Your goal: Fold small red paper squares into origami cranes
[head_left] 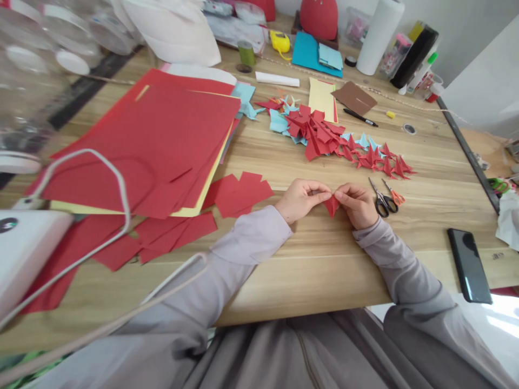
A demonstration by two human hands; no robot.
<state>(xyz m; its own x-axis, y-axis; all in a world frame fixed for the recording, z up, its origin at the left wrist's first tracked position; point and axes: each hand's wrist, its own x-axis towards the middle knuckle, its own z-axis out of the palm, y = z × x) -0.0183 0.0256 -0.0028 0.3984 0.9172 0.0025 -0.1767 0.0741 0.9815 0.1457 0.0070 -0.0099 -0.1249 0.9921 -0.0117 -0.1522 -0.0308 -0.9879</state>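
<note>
A small folded piece of red paper is pinched between my two hands above the wooden table, its point hanging down. My left hand grips its left side with thumb and fingers. On its right side, my right hand holds it the same way, fingers curled. Behind my hands lies a pile of folded red paper shapes, with light blue ones among them. Several cut red paper pieces rest left of my left hand.
Large red sheets cover the left side, near a white device with a cable. Black scissors and orange scissors lie right of my right hand. A phone sits at the right front edge.
</note>
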